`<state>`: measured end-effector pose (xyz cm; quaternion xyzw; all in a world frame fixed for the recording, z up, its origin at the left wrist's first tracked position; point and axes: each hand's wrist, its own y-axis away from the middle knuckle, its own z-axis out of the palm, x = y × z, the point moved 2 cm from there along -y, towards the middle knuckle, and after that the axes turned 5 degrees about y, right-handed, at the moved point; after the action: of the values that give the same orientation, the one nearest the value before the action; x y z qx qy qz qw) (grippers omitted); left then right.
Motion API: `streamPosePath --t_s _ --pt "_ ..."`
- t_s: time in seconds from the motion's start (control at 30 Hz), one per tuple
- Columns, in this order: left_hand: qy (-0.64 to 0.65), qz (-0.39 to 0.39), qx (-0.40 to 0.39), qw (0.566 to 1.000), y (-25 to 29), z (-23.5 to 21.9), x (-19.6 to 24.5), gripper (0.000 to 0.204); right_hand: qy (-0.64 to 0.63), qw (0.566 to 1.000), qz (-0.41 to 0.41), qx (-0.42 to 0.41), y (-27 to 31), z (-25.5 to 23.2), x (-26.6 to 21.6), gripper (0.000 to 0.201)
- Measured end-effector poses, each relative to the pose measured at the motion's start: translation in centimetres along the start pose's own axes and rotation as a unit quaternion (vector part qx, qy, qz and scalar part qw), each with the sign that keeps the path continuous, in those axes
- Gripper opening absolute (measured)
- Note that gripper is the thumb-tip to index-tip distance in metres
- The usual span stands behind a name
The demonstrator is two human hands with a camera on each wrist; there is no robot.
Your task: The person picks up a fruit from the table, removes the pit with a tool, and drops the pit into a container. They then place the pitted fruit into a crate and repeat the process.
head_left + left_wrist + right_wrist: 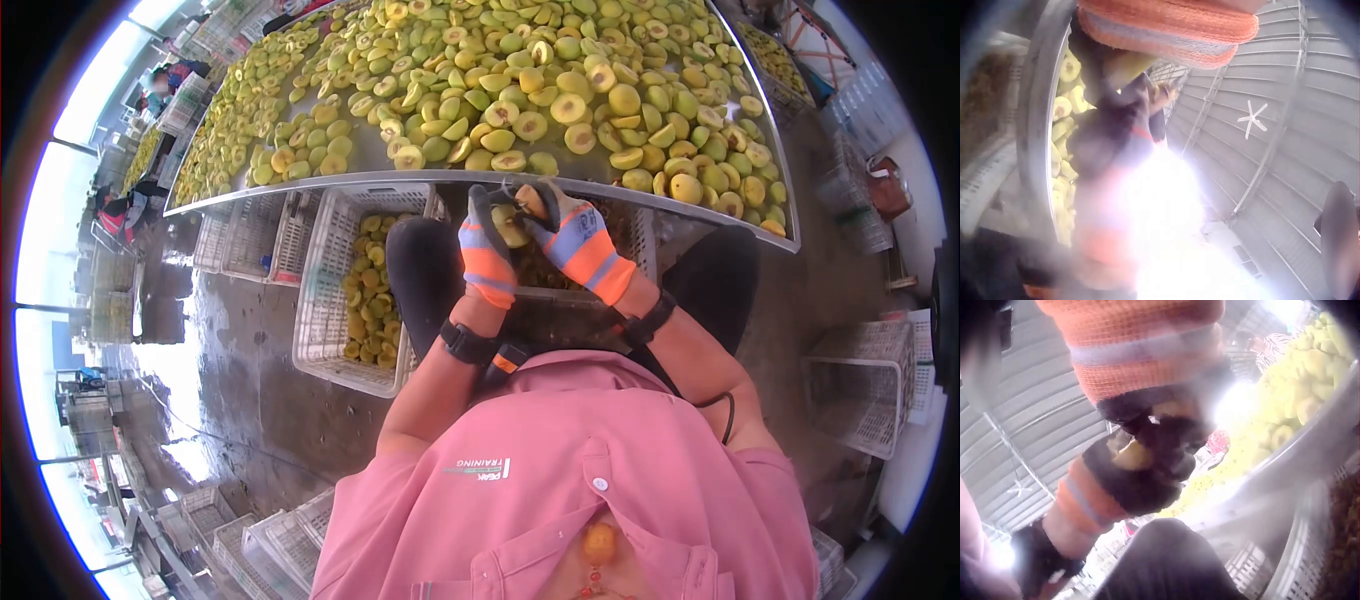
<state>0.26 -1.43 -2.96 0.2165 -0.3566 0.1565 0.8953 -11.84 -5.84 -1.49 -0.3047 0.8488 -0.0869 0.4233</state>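
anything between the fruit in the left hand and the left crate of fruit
In the head view, yes: the left knee lies between the fruit in the left hand and the crate, partly overlapping it.

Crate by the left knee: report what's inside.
The white crate holds a heap of yellow-green fruit pieces. Whatever lies beneath the top layer is covered, and the left leg hides part of the crate's right side.

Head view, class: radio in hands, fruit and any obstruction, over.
Left hand grips yellow-green fruit. Right hand holds something brownish, identity unclear. Possible obstruction: table rim, close beyond both hands.
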Motion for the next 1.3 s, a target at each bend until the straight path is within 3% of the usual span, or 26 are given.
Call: streamPosePath --t_s 0.03,0.13,0.17,0.23,0.33,0.43,0.5,0.53,0.57,0.63,0.7,0.8,0.9,1.0,1.03,1.13,1.23,1.3 --pt "-0.020 0.008 0.027 0.999 0.1 -0.1 0.0 0.042 -0.061 0.998 0.021 0.010 0.2 -0.1 0.2 0.027" --pt "-0.012 0.118 -0.038 0.992 0.2 0.4 1.2 0.042 -0.238 0.968 0.074 0.018 0.8 -0.5 0.5 0.020" --pt "-0.028 0.150 -0.048 0.987 0.3 0.5 1.8 0.042 -0.317 0.935 0.149 -0.054 1.3 -0.6 0.6 0.018" --pt "-0.028 0.154 -0.074 0.985 0.3 0.5 2.0 0.040 -0.458 0.819 0.290 -0.191 2.1 -1.7 -0.8 0.015" --pt "-0.075 0.175 -0.111 0.975 1.5 1.4 2.3 0.038 -0.432 0.783 0.324 -0.309 2.0 -3.4 -2.2 0.017" --pt "-0.135 0.220 -0.150 0.954 1.8 1.5 2.1 0.036 -0.439 0.796 0.273 -0.315 2.4 -2.1 -1.0 0.022" --pt "-0.170 0.243 -0.161 0.941 1.7 1.1 1.8 0.037 -0.342 0.897 0.043 -0.277 2.1 -1.8 -1.0 0.021" --pt "-0.221 0.289 -0.169 0.916 1.7 0.9 1.8 0.037 -0.284 0.923 -0.073 -0.250 2.1 -1.9 -1.4 0.020" --pt "-0.270 0.333 -0.177 0.886 1.6 0.8 2.0 0.037 -0.355 0.888 0.065 -0.285 2.3 -1.9 -1.0 0.019" --pt "-0.335 0.402 -0.191 0.831 1.5 1.0 2.3 0.031 -0.466 0.751 0.331 -0.331 2.4 -2.5 -1.7 0.017" --pt "-0.366 0.454 -0.203 0.786 1.7 1.3 2.6 0.023 -0.433 0.772 0.325 -0.333 2.3 -2.5 -1.7 0.013" --pt "-0.374 0.392 -0.212 0.813 1.6 1.1 2.5 0.036 -0.395 0.820 0.292 -0.293 2.2 -2.3 -2.4 0.011" --pt "-0.317 0.290 -0.216 0.877 0.3 -0.2 1.6 0.032 -0.348 0.871 0.218 -0.269 2.1 -2.0 -1.9 0.013" --pt "-0.179 0.199 -0.163 0.950 0.6 0.6 1.2 0.029 -0.265 0.910 0.162 -0.275 1.9 -1.2 -0.5 0.016" --pt "-0.179 0.142 -0.169 0.959 0.2 0.5 1.1 0.032 -0.233 0.919 0.150 -0.279 1.9 -1.0 -0.2 0.018" --pt "-0.144 -0.070 -0.131 0.978 -1.6 0.0 0.9 0.041 -0.229 0.873 0.263 -0.340 1.9 -1.4 0.0 0.019" --pt "-0.215 -0.246 -0.113 0.938 -2.1 -0.5 1.5 0.025 -0.216 0.912 0.187 -0.294 2.4 -0.7 1.2 0.020" --pt "-0.296 -0.060 -0.160 0.940 -2.3 -1.2 0.4 0.031 -0.210 0.923 0.167 -0.275 2.7 0.0 1.7 0.021"
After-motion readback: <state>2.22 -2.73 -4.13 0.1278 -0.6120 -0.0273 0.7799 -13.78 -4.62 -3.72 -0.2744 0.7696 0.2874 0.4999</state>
